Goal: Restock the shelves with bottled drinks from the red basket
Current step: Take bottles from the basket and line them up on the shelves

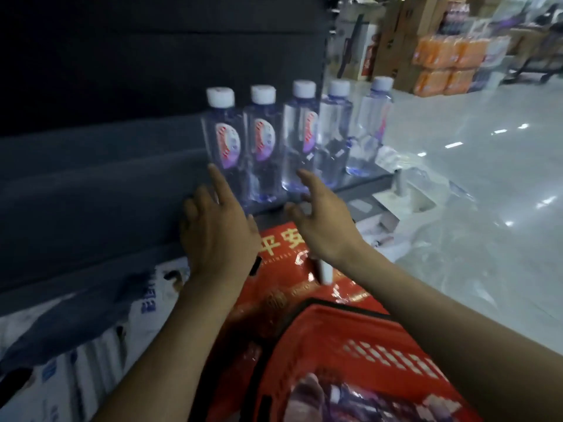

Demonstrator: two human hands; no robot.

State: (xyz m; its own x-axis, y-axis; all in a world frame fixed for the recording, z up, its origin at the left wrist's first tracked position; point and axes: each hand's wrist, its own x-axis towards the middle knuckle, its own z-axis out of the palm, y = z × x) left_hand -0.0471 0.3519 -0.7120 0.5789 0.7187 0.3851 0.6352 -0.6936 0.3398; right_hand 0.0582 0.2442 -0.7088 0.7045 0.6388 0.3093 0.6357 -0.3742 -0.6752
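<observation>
Several clear water bottles with white caps (262, 141) stand in a row on the dark shelf (106, 184). My left hand (217, 229) hovers in front of the leftmost bottle (224, 141), index finger stretched toward its base, holding nothing. Just right of it, my right hand (323, 220) has its fingers spread and relaxed near the base of the third bottle (300, 138), also empty. Below my arms sits the red basket (380, 345), with wrapped bottles (335, 400) showing inside it at the bottom edge.
A red printed bag or box (283, 287) lies under my wrists, with a white cap-like object (323, 271) on it. Crumpled clear plastic wrap (426, 184) litters the glossy floor to the right. Cardboard boxes and orange drink packs (441, 65) are stacked in the background.
</observation>
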